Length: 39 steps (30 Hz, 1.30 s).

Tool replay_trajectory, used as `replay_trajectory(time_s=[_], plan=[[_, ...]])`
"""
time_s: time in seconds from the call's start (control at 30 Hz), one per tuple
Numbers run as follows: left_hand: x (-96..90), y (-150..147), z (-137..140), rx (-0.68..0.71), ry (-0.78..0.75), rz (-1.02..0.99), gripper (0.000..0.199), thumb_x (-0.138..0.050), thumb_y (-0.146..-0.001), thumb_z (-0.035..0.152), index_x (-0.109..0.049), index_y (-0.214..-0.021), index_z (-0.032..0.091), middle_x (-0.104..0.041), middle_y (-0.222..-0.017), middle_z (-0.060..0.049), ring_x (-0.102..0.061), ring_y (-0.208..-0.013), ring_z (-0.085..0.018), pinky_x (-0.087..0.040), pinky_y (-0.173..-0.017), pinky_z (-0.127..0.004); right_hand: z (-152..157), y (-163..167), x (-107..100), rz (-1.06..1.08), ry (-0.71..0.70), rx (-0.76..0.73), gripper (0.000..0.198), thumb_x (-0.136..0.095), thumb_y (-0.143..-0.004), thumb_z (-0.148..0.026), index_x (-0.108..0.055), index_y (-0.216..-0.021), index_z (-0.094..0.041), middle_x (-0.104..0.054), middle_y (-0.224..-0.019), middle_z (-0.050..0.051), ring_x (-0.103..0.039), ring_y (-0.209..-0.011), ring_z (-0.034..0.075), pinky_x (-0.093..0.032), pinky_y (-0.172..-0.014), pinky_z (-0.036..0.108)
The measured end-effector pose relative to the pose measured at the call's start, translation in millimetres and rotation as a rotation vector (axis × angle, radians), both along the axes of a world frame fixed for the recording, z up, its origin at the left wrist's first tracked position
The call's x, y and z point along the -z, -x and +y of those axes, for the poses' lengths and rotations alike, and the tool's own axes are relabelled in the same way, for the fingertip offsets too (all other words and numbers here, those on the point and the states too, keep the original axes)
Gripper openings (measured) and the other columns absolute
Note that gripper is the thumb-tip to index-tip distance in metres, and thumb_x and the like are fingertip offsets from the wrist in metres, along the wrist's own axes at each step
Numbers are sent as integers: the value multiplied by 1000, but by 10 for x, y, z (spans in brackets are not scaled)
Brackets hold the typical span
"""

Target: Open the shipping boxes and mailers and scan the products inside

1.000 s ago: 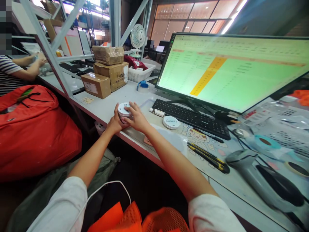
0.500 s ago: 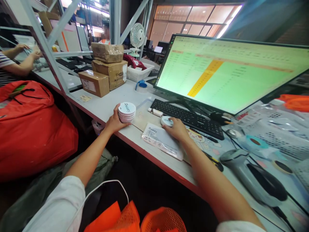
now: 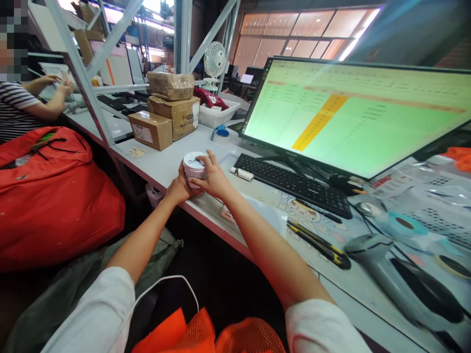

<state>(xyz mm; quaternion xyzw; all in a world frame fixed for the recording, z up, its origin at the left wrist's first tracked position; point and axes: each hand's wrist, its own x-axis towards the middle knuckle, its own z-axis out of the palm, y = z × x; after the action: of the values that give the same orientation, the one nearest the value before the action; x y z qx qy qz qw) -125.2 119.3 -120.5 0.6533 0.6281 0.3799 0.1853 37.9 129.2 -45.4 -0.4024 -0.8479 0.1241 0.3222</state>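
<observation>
Near the desk's front edge, my left hand (image 3: 178, 187) is wrapped round the side of a stack of round white flat containers (image 3: 195, 171). Dark lettering marks the top one. From the right, my right hand (image 3: 214, 180) holds the stack's upper part, its thumb at the side and a finger over the lid. My right forearm partly covers a flat white packet (image 3: 267, 218) on the desk. Just beyond my right hand lies a white tube (image 3: 242, 173), in front of the black keyboard (image 3: 294, 184).
A monitor (image 3: 349, 117) stands behind the keyboard. Cardboard boxes (image 3: 150, 130) are piled at the left, near a blue tape roll (image 3: 222, 131). A yellow-black cutter (image 3: 318, 244) and a grey scanner (image 3: 405, 279) lie right. A co-worker's hands (image 3: 61, 84) are far left.
My right hand has moved left from above the packet, bringing a round container to the stack in my left hand. The camera view has shifted slightly.
</observation>
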Motion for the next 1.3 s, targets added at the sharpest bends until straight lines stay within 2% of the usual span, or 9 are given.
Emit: replay_trajectory(time_s=[0.07, 0.2, 0.33, 0.47, 0.67, 0.8, 1.1, 1.2, 1.3], plan=[[-7, 3, -5, 2, 16, 15, 147, -92, -61, 58, 6, -164, 22, -70, -123, -21, -68, -112, -45, -57, -88, -50, 30, 20, 75, 97, -16, 28, 69, -79, -76, -39, -53, -137, -20, -26, -162, 18, -46, -139, 35, -42, -112, 49], [-6, 13, -17, 56, -47, -7, 143, -90, -65, 56, 10, -163, 29, -64, -137, -16, -66, -120, -42, -56, -96, -50, 158, -33, 109, 498, 5, 29, 65, -84, -68, -47, -59, -122, -20, -55, -134, 13, -55, -125, 31, -46, -109, 48], [36, 25, -3, 112, -153, 2, 127, -90, -67, 52, -9, -163, 32, -54, -150, -11, -58, -132, -38, -51, -107, -49, 324, -220, 127, 1149, 339, 73, 68, -78, -70, -60, -54, -125, -27, -64, -119, 5, -65, -104, 25, -61, -86, 43], [124, 54, 28, 147, -309, 42, 97, -90, -69, 45, -39, -149, 28, -54, -149, -10, -57, -133, -33, -51, -109, -44, 403, -441, 243, 1433, 646, 27, 61, -70, -76, -66, -61, -117, -23, -69, -110, 6, -70, -94, 24, -64, -72, 35], [251, 142, 81, 292, -737, 40, 86, -83, -78, 45, -34, -145, 27, -44, -154, -17, -45, -145, -32, -43, -116, -50, 351, -544, 328, 1474, 754, -70, 59, -67, -80, -67, -63, -117, -22, -73, -105, 7, -73, -94, 25, -64, -66, 31], [293, 150, 85, 278, -802, 9, 84, -82, -79, 46, -33, -145, 32, -43, -155, -15, -45, -144, -33, -44, -115, -52, 258, -525, 256, 1442, 808, -197, 63, -65, -80, -72, -62, -119, -22, -73, -109, 8, -72, -98, 27, -65, -68, 33], [135, 74, 52, 27, -339, -82, 90, -93, -61, 42, -46, -137, 27, -63, -132, -7, -67, -115, -27, -56, -96, -38, 214, -491, 237, 1397, 772, -242, 68, -60, -81, -76, -60, -122, -21, -71, -116, 10, -72, -99, 27, -64, -69, 34], [72, 79, 32, 39, -276, -87, 89, -91, -63, 43, -45, -138, 28, -65, -131, -7, -66, -115, -28, -55, -97, -39, 193, -431, 256, 1322, 564, -85, 74, -70, -73, -74, -56, -126, -24, -66, -122, 8, -69, -98, 26, -63, -71, 36], [57, 67, 26, 48, -205, -81, 93, -90, -63, 49, -44, -141, 29, -63, -134, -9, -65, -119, -32, -54, -99, -43, 95, -339, 279, 1115, 223, 106, 74, -79, -69, -63, -55, -127, -24, -63, -123, 8, -64, -103, 25, -60, -84, 40]])
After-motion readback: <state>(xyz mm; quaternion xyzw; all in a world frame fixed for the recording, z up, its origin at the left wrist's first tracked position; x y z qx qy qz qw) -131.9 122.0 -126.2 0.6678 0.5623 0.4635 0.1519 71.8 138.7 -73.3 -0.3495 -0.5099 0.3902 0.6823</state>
